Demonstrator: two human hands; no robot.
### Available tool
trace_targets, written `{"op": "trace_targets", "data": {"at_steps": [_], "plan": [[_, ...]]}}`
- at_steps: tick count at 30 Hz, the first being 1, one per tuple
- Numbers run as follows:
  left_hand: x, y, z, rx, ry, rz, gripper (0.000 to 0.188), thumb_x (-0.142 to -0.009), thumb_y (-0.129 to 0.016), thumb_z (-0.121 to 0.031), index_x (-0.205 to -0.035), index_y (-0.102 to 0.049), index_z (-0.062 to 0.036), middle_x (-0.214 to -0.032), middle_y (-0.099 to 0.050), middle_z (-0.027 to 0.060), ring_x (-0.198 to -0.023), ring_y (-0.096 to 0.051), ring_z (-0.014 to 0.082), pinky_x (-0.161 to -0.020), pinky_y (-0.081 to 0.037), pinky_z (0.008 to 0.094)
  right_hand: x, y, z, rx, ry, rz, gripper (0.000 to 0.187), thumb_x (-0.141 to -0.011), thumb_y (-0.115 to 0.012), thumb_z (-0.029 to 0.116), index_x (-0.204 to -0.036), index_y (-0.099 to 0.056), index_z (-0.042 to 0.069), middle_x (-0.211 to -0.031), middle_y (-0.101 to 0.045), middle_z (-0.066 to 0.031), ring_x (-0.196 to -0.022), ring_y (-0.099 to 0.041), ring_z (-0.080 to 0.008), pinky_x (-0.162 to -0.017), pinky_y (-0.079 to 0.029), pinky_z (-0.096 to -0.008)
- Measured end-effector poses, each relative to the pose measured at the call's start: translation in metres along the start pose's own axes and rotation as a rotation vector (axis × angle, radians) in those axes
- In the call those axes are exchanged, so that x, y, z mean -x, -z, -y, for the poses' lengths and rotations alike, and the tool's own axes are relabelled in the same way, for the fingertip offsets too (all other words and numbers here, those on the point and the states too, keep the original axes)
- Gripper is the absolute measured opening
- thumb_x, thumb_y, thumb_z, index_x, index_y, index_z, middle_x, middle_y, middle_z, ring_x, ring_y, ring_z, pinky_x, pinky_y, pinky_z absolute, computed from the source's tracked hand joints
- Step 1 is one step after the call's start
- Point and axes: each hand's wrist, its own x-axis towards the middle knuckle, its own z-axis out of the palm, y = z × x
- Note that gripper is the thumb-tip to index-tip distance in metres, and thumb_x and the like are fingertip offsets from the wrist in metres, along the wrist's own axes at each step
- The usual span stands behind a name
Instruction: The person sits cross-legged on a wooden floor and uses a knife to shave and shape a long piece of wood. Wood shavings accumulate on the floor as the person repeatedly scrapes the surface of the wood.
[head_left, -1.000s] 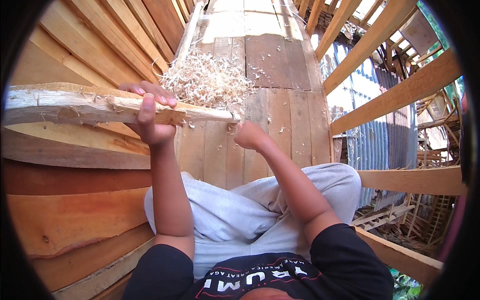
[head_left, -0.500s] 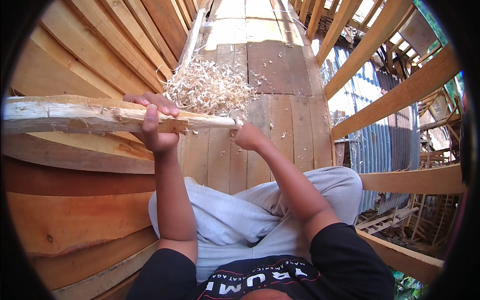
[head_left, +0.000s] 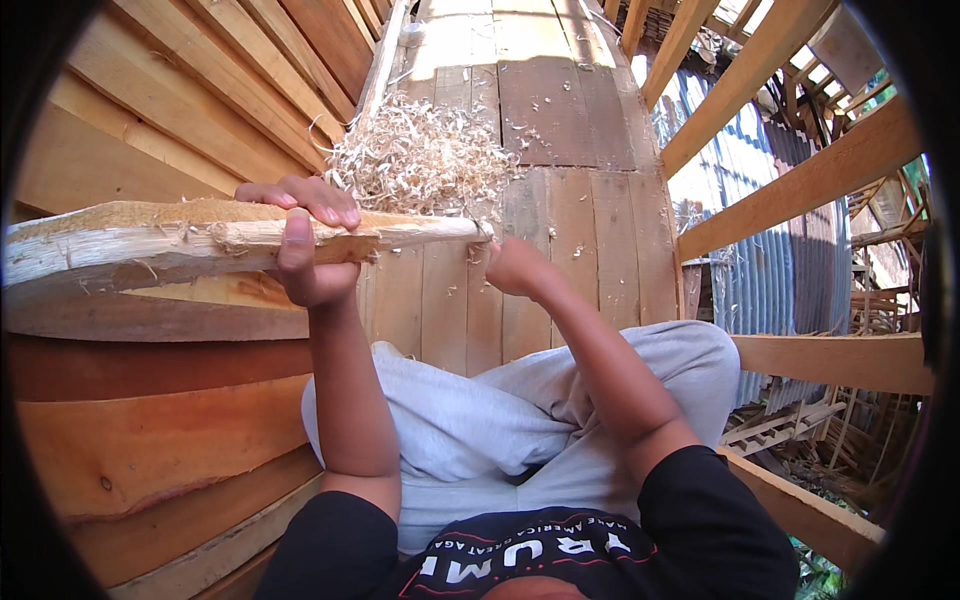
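A long pale piece of wood [head_left: 120, 247] with a rough, whittled surface reaches in from the left and tapers to a thin tip. My left hand [head_left: 310, 240] grips it from below, thumb on the near side and fingers over the far side. At the tapered tip my right hand [head_left: 518, 268] is closed in a fist. Something small and dark shows between that fist and the tip, but what the hand holds is mostly hidden. A pile of curled wood shavings [head_left: 420, 160] lies on the floor just beyond the wood.
I sit cross-legged in grey trousers [head_left: 450, 410] on a plank floor [head_left: 560, 130]. Wooden boards [head_left: 160, 440] line the left side. On the right runs a slatted wooden railing [head_left: 790, 190], with corrugated metal sheets [head_left: 750, 280] beyond it. Scattered shavings dot the planks.
My right hand and the tapered tip have shifted slightly right and up in view. My left hand keeps its grip on the wood. The whole view has shifted a little.
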Motion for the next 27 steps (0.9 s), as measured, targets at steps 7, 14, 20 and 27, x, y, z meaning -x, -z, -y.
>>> {"op": "trace_targets", "data": {"at_steps": [7, 14, 20, 27], "plan": [[-0.001, -0.005, 0.002, 0.005, 0.016, -0.032, 0.023, -0.080, -0.054, -0.014, -0.097, -0.040, -0.0072, -0.069, -0.046, 0.0094, -0.058, -0.048, 0.0178, -0.058, -0.047, 0.0319, -0.023, -0.009, -0.010, 0.067, 0.025, -0.068, 0.033, -0.093, -0.045, 0.018, -0.099, -0.065, -0.007, -0.103, -0.065, -0.0281, -0.099, -0.063, -0.0412, -0.086, -0.050, -0.0474], [-0.002, -0.003, 0.001, -0.024, -0.010, 0.040, 0.023, -0.080, -0.053, -0.012, -0.099, -0.041, -0.0069, -0.070, -0.047, 0.0099, -0.059, -0.048, 0.0184, -0.058, -0.048, 0.0315, 0.009, -0.012, -0.015, 0.072, -0.039, 0.019, 0.039, -0.095, -0.041, 0.022, -0.100, -0.064, -0.009, -0.104, -0.063, -0.0316, -0.100, -0.062, -0.0430, -0.088, -0.049, -0.0486], [-0.004, 0.005, 0.006, 0.021, -0.002, -0.055, 0.020, -0.082, -0.053, -0.013, -0.098, -0.043, -0.0072, -0.068, -0.046, 0.0097, -0.058, -0.048, 0.0185, -0.056, -0.047, 0.0313, -0.030, -0.003, -0.017, -0.133, 0.053, -0.008, 0.050, -0.099, -0.036, 0.027, -0.089, -0.061, -0.016, -0.083, -0.063, -0.0339, -0.062, -0.065, -0.0392, -0.061, -0.053, -0.0473], [-0.006, 0.009, -0.004, -0.115, -0.002, -0.198, 0.018, -0.082, -0.052, -0.016, -0.095, -0.044, -0.0076, -0.064, -0.045, 0.0085, -0.055, -0.047, 0.0187, -0.054, -0.046, 0.0306, -0.002, -0.010, -0.005, -0.063, 0.035, 0.010, 0.054, -0.100, -0.036, 0.031, -0.086, -0.058, -0.016, -0.072, -0.062, -0.0277, -0.048, -0.060, -0.0335, -0.048, -0.050, -0.0445]]}}
